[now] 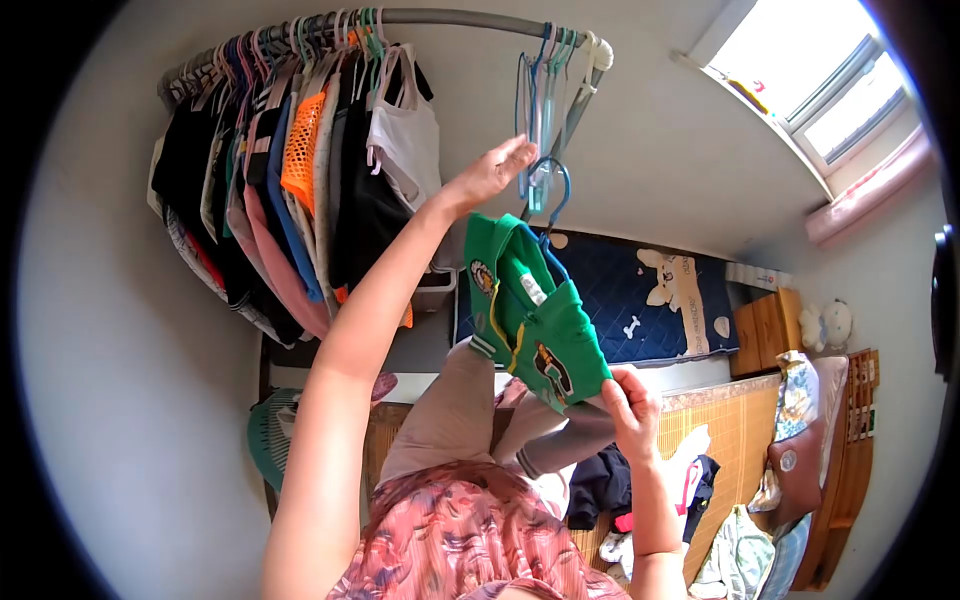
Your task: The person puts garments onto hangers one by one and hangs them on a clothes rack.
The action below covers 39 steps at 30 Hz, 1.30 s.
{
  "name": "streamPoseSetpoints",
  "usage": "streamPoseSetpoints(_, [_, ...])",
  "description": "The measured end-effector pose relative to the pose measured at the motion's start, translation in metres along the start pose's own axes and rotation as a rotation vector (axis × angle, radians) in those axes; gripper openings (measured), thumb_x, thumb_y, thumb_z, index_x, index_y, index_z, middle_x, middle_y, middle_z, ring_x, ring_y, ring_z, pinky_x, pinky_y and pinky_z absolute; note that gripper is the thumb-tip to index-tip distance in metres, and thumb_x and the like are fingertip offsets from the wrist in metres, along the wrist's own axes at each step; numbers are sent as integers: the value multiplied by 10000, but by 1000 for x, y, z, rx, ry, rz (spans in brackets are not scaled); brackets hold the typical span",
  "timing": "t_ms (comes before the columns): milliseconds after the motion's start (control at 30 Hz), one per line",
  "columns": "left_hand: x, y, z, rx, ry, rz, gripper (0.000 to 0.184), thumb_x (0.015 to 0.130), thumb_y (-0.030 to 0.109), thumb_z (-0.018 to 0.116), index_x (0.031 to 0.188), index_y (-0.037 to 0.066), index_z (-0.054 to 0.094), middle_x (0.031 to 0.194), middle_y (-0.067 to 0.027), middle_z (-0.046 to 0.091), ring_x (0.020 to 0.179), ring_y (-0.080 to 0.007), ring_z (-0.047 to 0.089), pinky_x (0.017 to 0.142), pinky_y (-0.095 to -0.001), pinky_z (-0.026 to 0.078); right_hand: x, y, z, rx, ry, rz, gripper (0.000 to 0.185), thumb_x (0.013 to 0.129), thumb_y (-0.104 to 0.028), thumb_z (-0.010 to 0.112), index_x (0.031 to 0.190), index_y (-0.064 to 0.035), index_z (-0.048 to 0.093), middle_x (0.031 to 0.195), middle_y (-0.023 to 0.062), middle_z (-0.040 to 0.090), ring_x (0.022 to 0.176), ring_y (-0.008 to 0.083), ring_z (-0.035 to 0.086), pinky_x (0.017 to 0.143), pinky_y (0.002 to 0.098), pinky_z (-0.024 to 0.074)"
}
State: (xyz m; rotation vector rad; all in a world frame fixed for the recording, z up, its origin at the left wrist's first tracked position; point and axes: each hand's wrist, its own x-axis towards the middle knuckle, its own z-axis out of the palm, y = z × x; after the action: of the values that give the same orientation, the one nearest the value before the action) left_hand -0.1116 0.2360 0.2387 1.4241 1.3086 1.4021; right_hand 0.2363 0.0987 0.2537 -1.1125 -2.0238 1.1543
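- Green fabric garment with printed patches (582, 335) sits mid-scene, in front of torso, on a blue hooked hanger (567, 190).
- Right hand (632, 408): thumb and fingers pinch the garment's near-right edge.
- Left hand (490, 174): raised, fingers mostly extended, just beside a cluster of bare blue and clear hangers (546, 105); cannot tell if it touches them or the hook.
- Key relation: garment lies near and slightly right of left hand, far-left of right hand. Its long axis slants far-left to near-right; hook points far, toward the curved grey metal rail (450, 17). Left hand nearer hook and rail, right hand on the garment.
- Row of mixed-colour hung clothes (318, 150) at far left.
- Navy quilted mat (610, 285) beyond; dark crumpled clothes (598, 485) near right, on woven tan mat (735, 415).
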Motion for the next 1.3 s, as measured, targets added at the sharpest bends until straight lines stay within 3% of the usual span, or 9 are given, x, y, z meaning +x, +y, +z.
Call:
streamPoseSetpoints(67, [-5, -8, -14, 48, 91, 9, 956, 855, 678, 504, 1413, -74, 313, 1405, -240, 427, 1336, -272, 388, 1083, -350, 304, 8, -16, 14, 114, 50, 10, 168, 953, -106, 530, 996, 25, 627, 822, 14, 623, 760, 44, 545, 689, 198, 440])
streamPoseSetpoints(267, [-32, -143, -67, 605, 523, -269, 714, 846, 412, 579, 1332, -81, 404, 1395, -351, 332, 1296, -483, 327, 1096, -476, 272, 55, -31, 71, 154, 219, -77, 126, 932, -77, 558, 958, 30, 621, 690, 5, 602, 619, 26, 511, 557, 185, 410])
streamPoseSetpoints(500, [-61, -177, -60, 688, 320, -396, 746, 819, 274, 675, 1389, -58, 328, 1441, -302, 274, 1340, -455, 269, 1119, -449, 258, 118, -61, 113, 58, 390, -250, 111, 912, -74, 577, 960, 13, 625, 672, 66, 612, 576, 73, 527, 533, 233, 428])
streamPoseSetpoints(600, [-64, -162, -59, 538, 370, -450, 649, 858, 329, 631, 1328, -70, 430, 1367, -288, 423, 1295, -400, 394, 1080, -395, 318, 149, -83, 124, 24, 456, -347, 104, 904, -83, 585, 942, 8, 619, 653, 85, 592, 546, 121, 539, 529, 265, 435])
streamPoseSetpoints(733, [-74, -126, -51, 110, 505, -270, 552, 954, 337, 485, 1331, -64, 443, 1329, -258, 493, 1253, -339, 466, 1051, -347, 339, 200, -95, 143, -34, 511, -405, 113, 896, -138, 589, 898, -25, 596, 658, 139, 596, 575, 303, 605, 548, 351, 458])
streamPoseSetpoints(933, [-80, -41, -34, -120, 555, 81, 458, 1005, 240, 406, 1372, -34, 409, 1360, -202, 485, 1244, -265, 477, 1039, -299, 342, 255, -77, 188, -87, 460, -429, 187, 897, -156, 593, 1021, -16, 594, 761, 171, 634, 673, 329, 627, 618, 376, 482])
streamPoseSetpoints(1067, [-75, -14, -40, 319, 627, 366, 421, 953, 79, 468, 1358, -25, 420, 1384, -195, 459, 1283, -316, 446, 1058, -361, 363, 268, -56, 203, -128, 252, -503, 328, 889, -167, 580, 1193, -54, 534, 952, 187, 650, 821, 360, 629, 694, 394, 494])
streamPoseSetpoints(1167, [-71, 3, -45, 364, 619, 341, 423, 938, 65, 493, 1350, -15, 443, 1402, -159, 460, 1291, -275, 444, 1066, -345, 346, 278, -52, 213, -26, 166, -636, 408, 886, -183, 503, 1272, -50, 494, 1060, 218, 626, 921, 402, 610, 729, 443, 500])
streamPoseSetpoints(1300, [-61, 10, -58, 562, 690, 359, 402, 934, 71, 509, 1329, 1, 480, 1386, -157, 474, 1298, -275, 430, 1084, -347, 314, 280, -68, 227, 14, -43, -620, 267, 865, -210, 519, 1091, -66, 525, 927, 183, 641, 860, 405, 604, 669, 471, 471])
